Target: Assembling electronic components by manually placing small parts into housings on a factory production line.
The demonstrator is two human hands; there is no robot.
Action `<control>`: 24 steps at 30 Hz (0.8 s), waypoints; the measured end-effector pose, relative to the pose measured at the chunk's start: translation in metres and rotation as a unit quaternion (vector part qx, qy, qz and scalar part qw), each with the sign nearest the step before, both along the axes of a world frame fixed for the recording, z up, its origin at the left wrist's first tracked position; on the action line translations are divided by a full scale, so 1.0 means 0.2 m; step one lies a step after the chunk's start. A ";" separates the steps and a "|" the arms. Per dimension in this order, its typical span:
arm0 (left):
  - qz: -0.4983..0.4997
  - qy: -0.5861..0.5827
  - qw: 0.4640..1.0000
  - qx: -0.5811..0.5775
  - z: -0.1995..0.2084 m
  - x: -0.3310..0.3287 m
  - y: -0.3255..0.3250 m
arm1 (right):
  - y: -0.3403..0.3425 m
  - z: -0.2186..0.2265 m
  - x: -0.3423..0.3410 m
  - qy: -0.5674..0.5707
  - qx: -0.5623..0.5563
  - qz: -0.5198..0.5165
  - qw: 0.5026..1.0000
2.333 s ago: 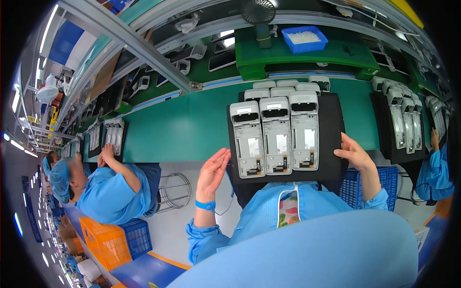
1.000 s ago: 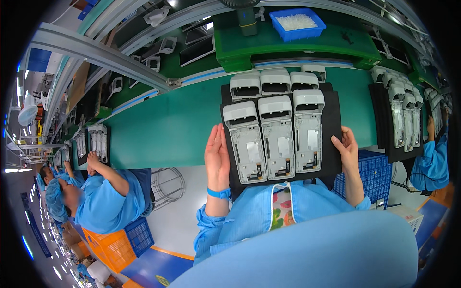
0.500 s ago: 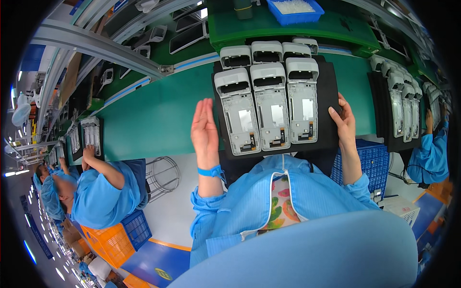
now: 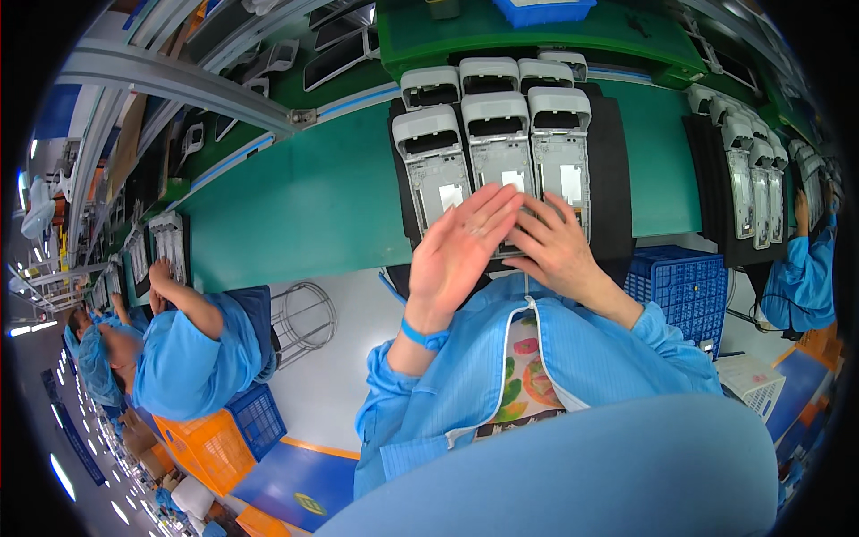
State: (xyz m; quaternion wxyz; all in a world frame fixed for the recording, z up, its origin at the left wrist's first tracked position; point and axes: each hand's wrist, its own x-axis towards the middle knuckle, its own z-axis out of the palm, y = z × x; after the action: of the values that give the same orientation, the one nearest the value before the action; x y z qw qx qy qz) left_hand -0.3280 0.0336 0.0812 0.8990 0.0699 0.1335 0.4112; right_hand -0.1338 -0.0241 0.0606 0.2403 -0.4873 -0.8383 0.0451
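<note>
My left hand [image 4: 459, 253], with a blue band round its wrist, is raised palm up with its fingers stretched out and nothing in it. Beside it, my right hand [image 4: 562, 251] is palm down, fingers apart and slightly bent. The fingertips of the two hands come close together; whether they touch I cannot tell. Beneath them, grey-white handheld device housings [image 4: 561, 152] lie in two rows on a black mat [image 4: 610, 170]. Each shows a rectangular opening at its far end. My hands hide the near ends of the middle and right housings in the front row.
The mat lies on a green worktable [image 4: 295, 210]. Behind it stands a green shelf [image 4: 501, 40] with a blue tray [image 4: 546, 11]. More housings [image 4: 738, 170] lie at the right. Co-workers sit on both sides. A blue crate [image 4: 684, 286] and a round metal stool [image 4: 309, 322] flank me.
My right hand has let go of the mat's right edge and moved left over the housings. My left hand has swung right to meet it. The view has shifted slightly.
</note>
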 end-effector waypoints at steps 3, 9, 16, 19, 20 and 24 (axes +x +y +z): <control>-0.033 -0.098 0.994 -0.038 0.01 0.10 0.02 | -0.02 0.07 0.03 0.056 -0.008 -0.003 0.998; -0.095 -0.116 0.987 -0.062 -0.01 0.21 0.01 | -0.05 0.19 0.22 0.203 0.096 -0.122 0.967; -0.103 -0.086 0.990 -0.048 -0.01 0.34 -0.02 | 0.02 0.24 0.21 0.231 0.021 -0.114 0.966; -0.082 -0.061 0.995 -0.021 -0.01 0.38 -0.04 | 0.03 0.23 0.18 0.216 0.031 -0.123 0.968; -0.083 -0.061 0.995 -0.021 -0.02 0.38 -0.04 | 0.03 0.22 0.18 0.214 0.045 -0.125 0.968; -0.115 -0.040 0.993 -0.011 -0.04 0.38 -0.06 | 0.06 0.24 0.21 0.115 0.106 -0.033 0.987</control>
State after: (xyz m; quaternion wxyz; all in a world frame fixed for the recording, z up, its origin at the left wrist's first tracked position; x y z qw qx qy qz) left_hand -0.2517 0.0221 0.0727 0.9456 0.0585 0.0931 0.3061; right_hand -0.0922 -0.0113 0.1094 0.3864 -0.4784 -0.7886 0.0040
